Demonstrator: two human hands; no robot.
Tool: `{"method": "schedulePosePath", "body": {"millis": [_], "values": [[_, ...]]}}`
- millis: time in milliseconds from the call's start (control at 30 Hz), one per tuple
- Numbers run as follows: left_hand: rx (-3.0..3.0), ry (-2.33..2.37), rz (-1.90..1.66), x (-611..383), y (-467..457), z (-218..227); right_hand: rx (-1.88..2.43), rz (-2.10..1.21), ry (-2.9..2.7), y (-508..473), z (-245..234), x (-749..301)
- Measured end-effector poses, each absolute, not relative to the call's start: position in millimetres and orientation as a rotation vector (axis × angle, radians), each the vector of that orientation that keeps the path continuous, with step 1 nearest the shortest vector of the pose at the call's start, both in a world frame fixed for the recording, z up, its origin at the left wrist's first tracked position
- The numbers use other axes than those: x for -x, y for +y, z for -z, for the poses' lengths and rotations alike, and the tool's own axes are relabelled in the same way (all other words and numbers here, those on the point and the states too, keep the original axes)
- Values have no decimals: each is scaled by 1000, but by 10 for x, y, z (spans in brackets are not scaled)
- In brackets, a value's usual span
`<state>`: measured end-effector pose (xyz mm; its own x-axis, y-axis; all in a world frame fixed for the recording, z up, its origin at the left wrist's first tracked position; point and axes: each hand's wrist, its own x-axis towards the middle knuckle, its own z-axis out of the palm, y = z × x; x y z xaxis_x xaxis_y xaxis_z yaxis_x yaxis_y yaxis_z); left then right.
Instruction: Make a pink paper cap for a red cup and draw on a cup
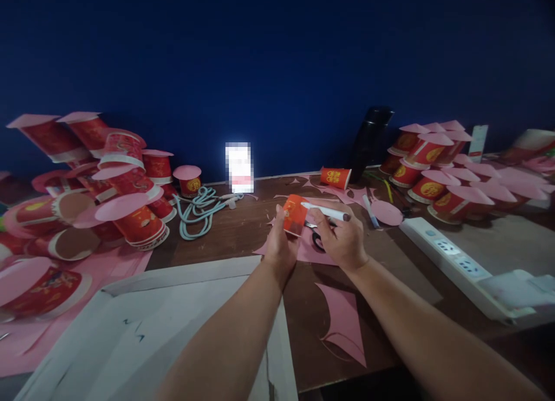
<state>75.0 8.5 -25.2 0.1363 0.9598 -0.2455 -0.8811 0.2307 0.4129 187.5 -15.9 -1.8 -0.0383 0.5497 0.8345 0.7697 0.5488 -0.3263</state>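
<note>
Head view shows me the left hand (280, 242) with its grip wrapped round a red paper cup (295, 214) above the worktop (229, 227), the right hand (346, 238) pinching a white pen (328, 210) beside it, so marking seems underway, next needing steadiness.

A craft table (243, 223), home or workshop unclear: paper cups (139, 223) left of the left hand (278, 247), pink paper scraps (344, 317) and scissors (314, 235) near the right hand (350, 243).

The red cup (295, 217) and scissors (315, 238) are partly hidden, and the glowing screen (239, 165) is pixelated past reading
</note>
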Motion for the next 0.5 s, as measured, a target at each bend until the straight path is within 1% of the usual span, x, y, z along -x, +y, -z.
{"method": "schedulePosePath", "body": {"millis": [500], "values": [[-212, 546, -1357, -756, 80, 282, 1169, 307, -1670, -152, 25, -1884]]}}
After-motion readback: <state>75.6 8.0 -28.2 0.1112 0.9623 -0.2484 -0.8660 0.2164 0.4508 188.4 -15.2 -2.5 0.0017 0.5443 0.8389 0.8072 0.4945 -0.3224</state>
